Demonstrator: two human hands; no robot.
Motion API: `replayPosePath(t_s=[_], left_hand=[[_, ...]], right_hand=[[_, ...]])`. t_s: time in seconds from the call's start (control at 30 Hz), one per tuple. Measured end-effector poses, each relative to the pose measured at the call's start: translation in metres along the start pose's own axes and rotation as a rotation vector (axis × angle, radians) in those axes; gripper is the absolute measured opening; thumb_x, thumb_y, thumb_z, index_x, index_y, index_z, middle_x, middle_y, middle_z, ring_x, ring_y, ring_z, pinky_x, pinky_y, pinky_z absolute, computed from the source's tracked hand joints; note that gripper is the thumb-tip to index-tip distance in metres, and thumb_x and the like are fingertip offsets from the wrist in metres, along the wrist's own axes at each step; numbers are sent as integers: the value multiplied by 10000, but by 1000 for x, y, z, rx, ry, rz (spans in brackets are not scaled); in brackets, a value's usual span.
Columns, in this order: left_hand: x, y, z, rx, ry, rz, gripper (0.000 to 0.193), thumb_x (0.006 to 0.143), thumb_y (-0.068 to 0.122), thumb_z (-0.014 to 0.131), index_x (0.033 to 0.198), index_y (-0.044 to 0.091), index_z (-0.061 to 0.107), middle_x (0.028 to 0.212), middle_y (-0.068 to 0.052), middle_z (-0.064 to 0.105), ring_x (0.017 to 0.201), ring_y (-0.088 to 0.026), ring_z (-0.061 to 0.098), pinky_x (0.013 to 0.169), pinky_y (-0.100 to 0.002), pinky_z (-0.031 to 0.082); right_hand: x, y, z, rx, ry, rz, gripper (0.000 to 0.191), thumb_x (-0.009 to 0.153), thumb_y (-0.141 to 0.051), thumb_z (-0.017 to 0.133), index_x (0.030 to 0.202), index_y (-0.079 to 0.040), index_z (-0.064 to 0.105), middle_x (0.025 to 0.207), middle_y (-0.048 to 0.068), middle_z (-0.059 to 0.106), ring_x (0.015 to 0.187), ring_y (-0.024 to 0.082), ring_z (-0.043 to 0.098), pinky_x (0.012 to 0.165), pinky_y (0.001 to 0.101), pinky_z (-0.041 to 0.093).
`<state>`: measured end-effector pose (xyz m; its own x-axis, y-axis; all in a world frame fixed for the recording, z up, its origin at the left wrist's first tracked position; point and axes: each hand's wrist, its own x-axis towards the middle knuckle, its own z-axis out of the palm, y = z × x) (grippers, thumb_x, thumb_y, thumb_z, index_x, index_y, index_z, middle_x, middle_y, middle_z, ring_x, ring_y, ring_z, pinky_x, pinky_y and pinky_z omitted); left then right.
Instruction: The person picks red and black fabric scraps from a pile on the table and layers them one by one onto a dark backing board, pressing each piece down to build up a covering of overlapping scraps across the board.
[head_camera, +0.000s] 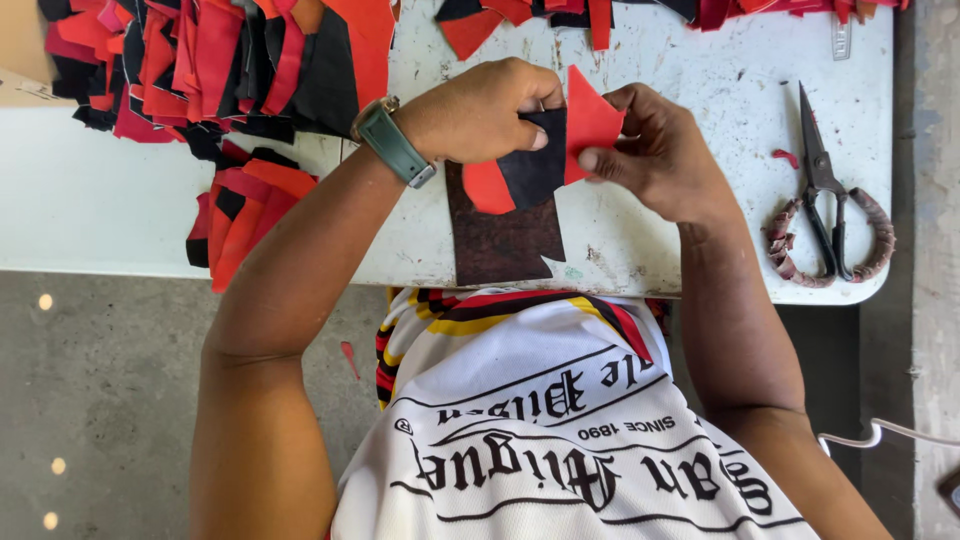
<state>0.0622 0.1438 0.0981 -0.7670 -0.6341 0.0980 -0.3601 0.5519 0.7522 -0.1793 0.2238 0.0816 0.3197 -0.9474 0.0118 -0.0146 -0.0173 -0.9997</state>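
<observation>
You are holding the cut piece (545, 155) between your left hand (480, 112) and right hand (655, 150), above the mat (503, 245) lying on the table (700, 90); scissors (828, 200) are lying right, stacked pieces (200, 60) left.

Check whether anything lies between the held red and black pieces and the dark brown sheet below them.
Nothing visible does. The left hand and right hand hold the red and black pieces directly above the dark brown sheet, overlapping its top edge. The scissors lie well off to the right.
</observation>
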Motion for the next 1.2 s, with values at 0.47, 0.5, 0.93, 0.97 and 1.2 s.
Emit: replayPosePath(t_s=[0.47,0.5,0.93,0.97,1.2], left_hand=[[-5,21,32,-91,291,-1,147,783,95,772,818,-38,717,738,-88,732,678,-90,693,649,-262,548],[-6,22,27,-97,261,3,150,808,99,774,852,-36,724,749,-82,732,677,-83,684,643,-257,541],[-21,28,14,-371,195,19,173,1005,114,692,1085,-30,744,808,-14,701,704,-33,580,621,-218,476],[-22,28,15,-335,205,20,175,1012,120,684,1092,-26,741,801,-10,698,700,-29,582,619,-216,480],[-25,35,17,-122,282,37,172,1014,146,673,1041,1,761,674,-38,651,581,-85,558,536,-286,450]], right_hand=[[0,-2,16,-342,154,-188,185,923,47,767,934,32,583,869,48,658,813,50,598,690,210,518],[-2,-7,14,-259,147,-129,157,917,11,741,964,-8,592,873,20,658,806,32,596,689,196,515],[-1,15,6,186,77,-207,117,1051,-86,748,1073,-22,653,974,11,698,850,62,600,779,219,506],[-1,15,5,119,100,-183,122,1050,-100,749,1074,-16,663,954,-1,686,848,56,581,773,220,491],[-4,6,8,-91,157,-216,168,1088,-185,724,1073,-25,674,922,-17,671,827,39,542,742,204,449]])
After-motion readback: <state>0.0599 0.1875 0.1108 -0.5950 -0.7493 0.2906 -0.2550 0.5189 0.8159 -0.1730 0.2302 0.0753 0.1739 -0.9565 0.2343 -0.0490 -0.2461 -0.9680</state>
